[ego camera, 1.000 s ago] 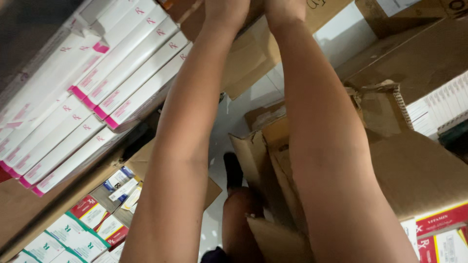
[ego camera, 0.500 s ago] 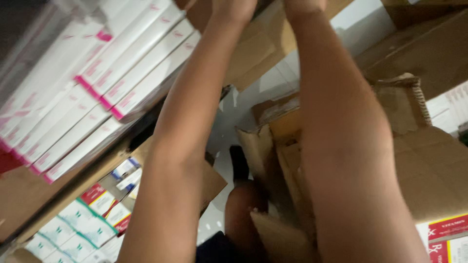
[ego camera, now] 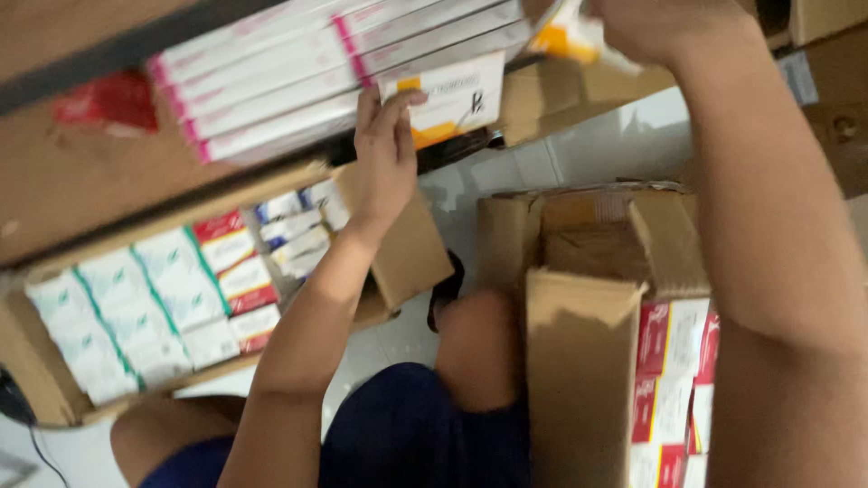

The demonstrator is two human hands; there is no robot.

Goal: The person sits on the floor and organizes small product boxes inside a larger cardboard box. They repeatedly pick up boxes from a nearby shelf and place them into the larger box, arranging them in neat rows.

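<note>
fingers [ego camera: 391, 107] of left hand [ego camera: 384, 163] hold white-orange box [ego camera: 452, 98], perhaps touching stacked boxes [ego camera: 298, 77].

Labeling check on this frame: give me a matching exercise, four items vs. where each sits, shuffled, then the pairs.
Things:
1. white and orange carton
2. white and pink long boxes
3. white and green packs
4. red and white packs

Places:
A. in the open cardboard box at lower right
B. under the left hand, at the shelf edge
C. in the shallow cardboard tray at lower left
D. stacked in rows on the shelf, upper left

Pairs: 1-B, 2-D, 3-C, 4-A

The right hand holds a blurred white and orange pack at the top edge.
</note>
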